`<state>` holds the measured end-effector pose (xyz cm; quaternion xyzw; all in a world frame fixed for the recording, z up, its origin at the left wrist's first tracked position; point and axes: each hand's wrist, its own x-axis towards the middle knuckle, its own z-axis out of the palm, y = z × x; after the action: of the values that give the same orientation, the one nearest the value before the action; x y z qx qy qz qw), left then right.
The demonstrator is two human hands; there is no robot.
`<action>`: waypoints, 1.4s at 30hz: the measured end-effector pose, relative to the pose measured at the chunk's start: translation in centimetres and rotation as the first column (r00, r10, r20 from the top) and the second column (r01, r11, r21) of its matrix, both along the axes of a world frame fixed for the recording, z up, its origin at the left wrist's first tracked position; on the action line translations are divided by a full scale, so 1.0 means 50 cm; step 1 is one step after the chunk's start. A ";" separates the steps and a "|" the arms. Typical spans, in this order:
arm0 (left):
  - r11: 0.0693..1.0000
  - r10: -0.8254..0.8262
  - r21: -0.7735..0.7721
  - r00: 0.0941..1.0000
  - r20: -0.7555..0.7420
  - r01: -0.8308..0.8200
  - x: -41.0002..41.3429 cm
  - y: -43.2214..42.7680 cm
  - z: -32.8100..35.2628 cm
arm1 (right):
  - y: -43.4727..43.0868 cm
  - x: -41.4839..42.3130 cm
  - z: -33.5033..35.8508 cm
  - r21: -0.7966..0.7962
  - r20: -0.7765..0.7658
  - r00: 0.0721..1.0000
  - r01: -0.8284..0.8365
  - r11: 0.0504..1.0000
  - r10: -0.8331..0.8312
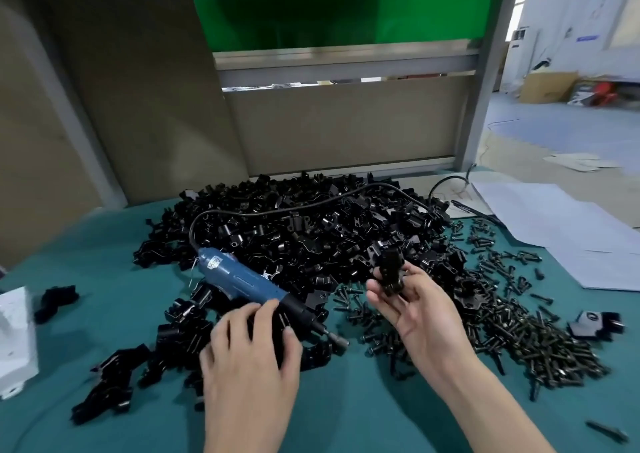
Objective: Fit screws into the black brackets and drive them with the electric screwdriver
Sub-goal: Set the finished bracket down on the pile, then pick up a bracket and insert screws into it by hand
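Fingers (pixel 263 311) of left hand (pixel 249 359) curl round blue electric screwdriver (pixel 235 276), its label (pixel 214 262) unreadable; right hand (pixel 415 309) pinches black bracket (pixel 391 272).

The bench (pixel 346 421) wears a teal cover and backs onto tan board panels (pixel 339 127) set in a grey metal frame, with a thick upright post (pixel 485 106) at the right. Above the panels runs a pale metal rail (pixel 346 63), and over that a bright green screen (pixel 346 16). To the right the room opens out in daylight: blue floor (pixel 571 123), white wall (pixel 568 12), a tall window (pixel 519 5), a cardboard box (pixel 547 87).
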<state>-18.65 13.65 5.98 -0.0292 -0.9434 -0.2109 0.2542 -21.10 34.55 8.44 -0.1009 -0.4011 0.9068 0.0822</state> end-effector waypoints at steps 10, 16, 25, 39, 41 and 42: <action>0.842 -0.147 -0.401 0.868 0.474 0.362 -0.255 0.046 0.109 | -0.006 -0.007 -0.007 -0.012 0.043 0.997 -0.062 0.998 0.062; 0.787 0.008 -0.441 0.708 0.706 0.431 -0.374 0.074 0.124 | 0.004 -0.018 -0.020 -0.019 0.040 0.997 -0.060 0.998 0.060; 0.718 -0.187 -0.505 0.832 0.523 0.479 -0.367 0.066 0.096 | 0.001 -0.030 -0.031 0.006 0.035 0.997 -0.074 0.997 0.074; 0.626 -0.694 0.745 0.601 0.396 0.232 -0.313 0.056 0.132 | 0.002 -0.022 -0.021 -0.056 0.019 0.997 -0.072 0.996 0.073; 0.555 -0.729 0.815 0.568 0.381 0.166 -0.303 0.054 0.144 | 0.002 -0.021 -0.021 -0.067 0.017 0.997 -0.070 0.995 0.072; 0.526 -0.745 0.838 0.554 0.370 0.147 -0.297 0.055 0.147 | 0.002 -0.020 -0.021 -0.073 0.016 0.997 -0.068 0.995 0.069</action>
<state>-33.52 16.38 13.33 -0.1098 -0.7471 -0.6229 -0.2043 -22.11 34.64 7.41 -0.0985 -0.3718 0.9220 0.0436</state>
